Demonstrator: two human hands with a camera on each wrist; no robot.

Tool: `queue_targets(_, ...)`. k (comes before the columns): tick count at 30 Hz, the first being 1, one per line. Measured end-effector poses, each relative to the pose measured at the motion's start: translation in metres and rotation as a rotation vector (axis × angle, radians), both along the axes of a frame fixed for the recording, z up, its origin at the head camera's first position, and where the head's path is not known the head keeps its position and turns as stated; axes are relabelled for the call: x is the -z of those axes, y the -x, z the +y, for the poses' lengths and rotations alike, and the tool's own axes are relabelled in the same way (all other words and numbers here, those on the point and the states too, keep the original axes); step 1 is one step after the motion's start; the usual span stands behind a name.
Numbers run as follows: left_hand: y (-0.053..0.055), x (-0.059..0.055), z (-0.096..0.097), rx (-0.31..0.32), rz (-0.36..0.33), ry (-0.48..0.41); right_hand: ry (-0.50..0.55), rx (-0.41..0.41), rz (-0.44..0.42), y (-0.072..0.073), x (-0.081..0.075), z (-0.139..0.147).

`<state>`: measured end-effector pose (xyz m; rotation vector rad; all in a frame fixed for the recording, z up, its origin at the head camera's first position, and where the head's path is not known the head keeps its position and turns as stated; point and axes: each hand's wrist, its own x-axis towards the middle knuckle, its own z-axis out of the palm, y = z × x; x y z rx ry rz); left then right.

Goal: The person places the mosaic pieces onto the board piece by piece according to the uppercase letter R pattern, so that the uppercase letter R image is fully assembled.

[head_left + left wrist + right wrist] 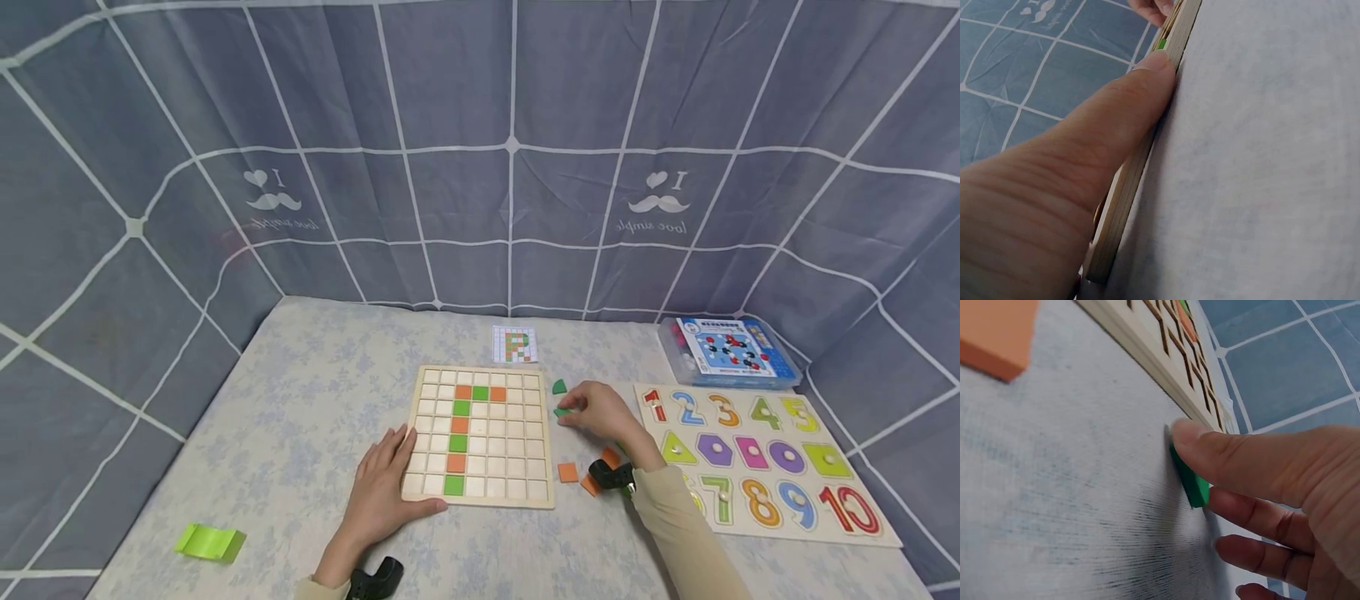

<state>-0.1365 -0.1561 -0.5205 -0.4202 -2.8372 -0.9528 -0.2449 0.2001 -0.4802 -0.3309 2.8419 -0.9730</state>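
A wooden grid board (498, 450) lies on the cloth, with orange and green square tiles set in a column and along a short upper row. My left hand (381, 483) rests at its lower left corner, fingers stretched along the left side and thumb (1129, 100) against the front edge. Just right of the board, my right hand (603, 414) pinches a small green piece (1191, 481) between thumb and finger, close to the cloth. Another green piece (559, 387) with a curved side lies slightly farther back. Loose orange tiles (567, 472) lie nearer me, partly hidden by the right wrist.
A small pattern card (515, 344) lies behind the board. To the right are a number-and-shape puzzle board (765, 467) and a plastic box (731, 354) with a printed blue cover. A bright green curved object (211, 543) sits at the front left.
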Motion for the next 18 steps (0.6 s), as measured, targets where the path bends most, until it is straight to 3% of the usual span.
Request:
queue_targets(6,-0.0001,0.0003,0.0007,0.003,0.015,0.0,-0.044,-0.032,0.04,-0.0021,-0.002,-0.0005)
queue_targets(11,-0.0003,0.0003,0.0009,0.004,0.02,-0.001,-0.051,0.002,0.016,-0.0037,-0.0044,-0.0007)
queue_targets(18,-0.0005,0.0,0.0012,0.001,0.013,0.001,0.061,0.028,0.002,-0.0019,-0.0041,-0.0003)
